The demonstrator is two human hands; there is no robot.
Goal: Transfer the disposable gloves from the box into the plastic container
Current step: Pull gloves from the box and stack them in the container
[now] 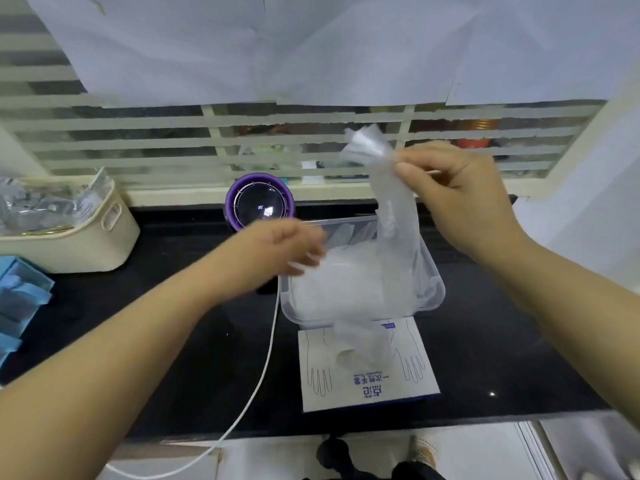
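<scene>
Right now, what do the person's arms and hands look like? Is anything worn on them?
Both forearms are bare, with no sleeves. The left hand and right hand wear no gloves, and no watch, ring or bracelet shows. The left hand is blurred.

Left hand (294, 249) blurred, beige basket (86, 244) cut off left

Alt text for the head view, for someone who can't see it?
The right hand pinches a clear thin plastic glove above the clear rectangular plastic container of gloves; the blurred left hand is at its left rim. The white cardboard glove box lies nearer.
</scene>
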